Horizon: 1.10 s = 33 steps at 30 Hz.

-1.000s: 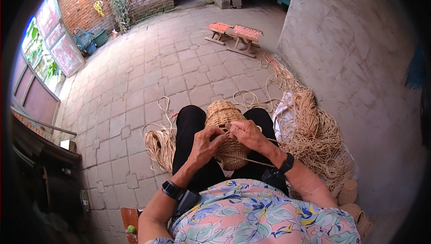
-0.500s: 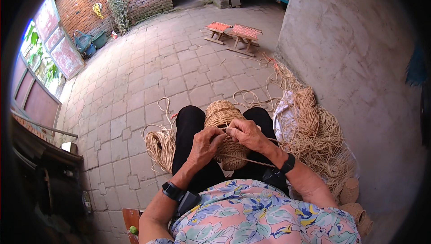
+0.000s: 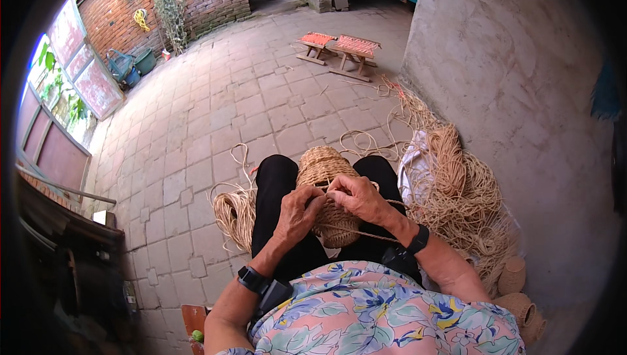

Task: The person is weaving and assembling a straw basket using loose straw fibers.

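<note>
A woven straw basket (image 3: 323,164) lies between my thighs, its rounded far end pointing away from me and its narrower near end toward my belly. Over its middle, my left hand (image 3: 300,210) is closed in a pinch, thumb and forefinger pressed together; what is between them is hidden. My right hand (image 3: 359,198) meets it, pinching a thin straw cord whose pale end shows by the fingertips. Another stretch of straw cord (image 3: 360,232) crosses the near part of the basket toward the right. Both hands cover the basket's middle.
A large heap of straw cord (image 3: 480,201) lies at right by the plastered wall (image 3: 496,61). A cord coil (image 3: 236,216) sits beside my left leg. Small woven pieces (image 3: 513,275) are at lower right. Two low stools (image 3: 356,47) stand ahead on the paved floor (image 3: 196,126).
My right hand has shifted very slightly left, its fingertips closer to my left hand's. The basket stays in place.
</note>
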Available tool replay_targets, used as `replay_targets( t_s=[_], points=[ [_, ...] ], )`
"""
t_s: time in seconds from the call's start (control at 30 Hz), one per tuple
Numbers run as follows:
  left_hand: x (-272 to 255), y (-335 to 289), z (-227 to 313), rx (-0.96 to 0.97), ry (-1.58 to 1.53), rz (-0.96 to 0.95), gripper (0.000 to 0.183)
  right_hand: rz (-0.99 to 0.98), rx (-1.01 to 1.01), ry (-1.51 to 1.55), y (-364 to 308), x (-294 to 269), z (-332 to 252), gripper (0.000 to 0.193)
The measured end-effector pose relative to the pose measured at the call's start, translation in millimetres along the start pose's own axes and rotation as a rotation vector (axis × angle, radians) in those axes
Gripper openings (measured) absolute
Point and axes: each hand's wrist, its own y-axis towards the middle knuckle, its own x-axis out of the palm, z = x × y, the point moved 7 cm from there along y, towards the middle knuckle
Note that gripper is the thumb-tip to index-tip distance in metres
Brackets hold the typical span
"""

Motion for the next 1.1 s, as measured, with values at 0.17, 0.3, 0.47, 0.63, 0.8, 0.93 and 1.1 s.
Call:
replay_targets(
  t_s=[0.17,0.3,0.47,0.63,0.8,0.93,1.1],
  points=[
    [-0.5,-0.6,-0.8,0.034,0.058,0.034,0.009,0.04,0.016,0.004,0.4,0.3,1.8,0.011],
    [-2.0,1.8,12.9,0.107,0.152,0.08,0.008,0.087,-0.063,-0.027,0.4,1.7,4.9,0.011],
    [-2.7,2.6,17.9,0.107,0.16,0.115,0.007,0.16,-0.097,-0.179,0.8,4.5,-1.5,0.013],
    [-2.1,0.9,14.0,0.111,0.178,0.142,0.007,0.123,-0.096,-0.255,2.0,6.3,-4.8,0.014],
    [-3.1,-2.8,5.1,0.013,0.113,0.115,0.008,0.105,-0.069,-0.32,0.8,3.5,-8.3,0.014],
    [-16.4,-20.8,-44.5,-0.408,-0.548,0.178,0.011,0.024,-0.079,-0.127,9.4,-14.9,-14.4,0.011],
    [-8.1,-38.3,-55.8,-0.654,-0.886,0.297,0.009,0.141,-0.375,-0.485,23.9,-1.3,-35.6,0.01]
  ],
)
